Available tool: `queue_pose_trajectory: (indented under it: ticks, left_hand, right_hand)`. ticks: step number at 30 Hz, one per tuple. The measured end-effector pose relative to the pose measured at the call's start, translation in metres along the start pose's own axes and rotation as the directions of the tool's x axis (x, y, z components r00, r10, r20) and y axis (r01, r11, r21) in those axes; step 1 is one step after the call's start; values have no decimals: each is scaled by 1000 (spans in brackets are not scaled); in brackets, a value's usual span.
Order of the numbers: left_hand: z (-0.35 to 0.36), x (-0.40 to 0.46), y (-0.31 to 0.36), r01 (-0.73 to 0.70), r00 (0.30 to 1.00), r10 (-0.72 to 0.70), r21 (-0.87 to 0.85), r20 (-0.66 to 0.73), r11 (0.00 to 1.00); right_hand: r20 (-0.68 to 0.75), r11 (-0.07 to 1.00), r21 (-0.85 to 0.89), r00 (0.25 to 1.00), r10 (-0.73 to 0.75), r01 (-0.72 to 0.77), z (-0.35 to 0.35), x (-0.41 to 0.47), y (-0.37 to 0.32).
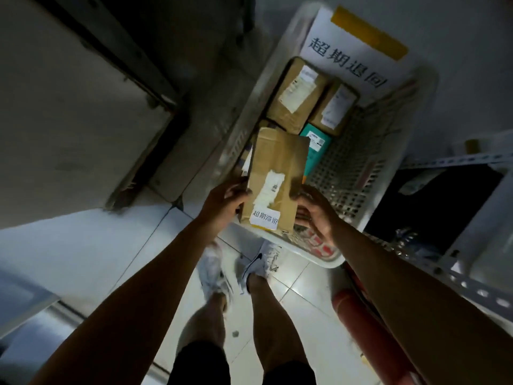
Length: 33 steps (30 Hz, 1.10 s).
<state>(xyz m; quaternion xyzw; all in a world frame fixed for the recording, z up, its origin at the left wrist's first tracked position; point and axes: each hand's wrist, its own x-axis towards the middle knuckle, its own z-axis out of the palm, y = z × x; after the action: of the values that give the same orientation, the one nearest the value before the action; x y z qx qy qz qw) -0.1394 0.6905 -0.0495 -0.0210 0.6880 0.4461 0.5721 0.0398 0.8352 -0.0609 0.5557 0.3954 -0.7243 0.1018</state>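
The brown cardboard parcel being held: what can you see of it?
The long brown cardboard parcel carries a torn white barcode label and a white sticker bearing Chinese characters at its near end. The left hand and right hand grip its sides above the white perforated plastic basket.

White sign (350,59): "超期退回"; sticker (264,218) on cardboard pkg (277,159): "超期滞留"

Basket (349,162) R side free, parcels (297,93) L.

Dim indoor light, deep shadows left, motion blur, wide-angle bending at edges
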Motion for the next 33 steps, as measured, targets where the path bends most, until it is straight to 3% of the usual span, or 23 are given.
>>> queue_pose_trajectory:
  ticks: [9,16,21,24,27,30,33]
  left_hand:
    - [20,73,7,12,969,-74,257,235,966]
    - [15,111,5,57,987,-105,349,121,936]
    - [13,131,-11,123,989,-145,507,4,853]
    - [12,135,-19,159,981,-193,571,-2,805]
    - [11,139,-20,150,984,-175,600,-17,786]
    - [9,146,-21,134,989,-145,629,-34,766]
    - [11,153,-21,92,992,-129,679,4,728]
  right_hand:
    - [-226,979,193,968,112,-68,-13,37,20]
    - [-269,947,309,947,175,-87,4,81,23]
    - [-293,960,270,943,161,-79,16,111,29]
    - [-351,988,144,931,103,-55,11,125,41]
    - [-418,981,-193,906,-65,-19,-8,121,53]
    - [-449,852,-511,880,-154,-111,-37,113,60]
    - [-359,694,-696,926,-116,-183,-61,116,65]
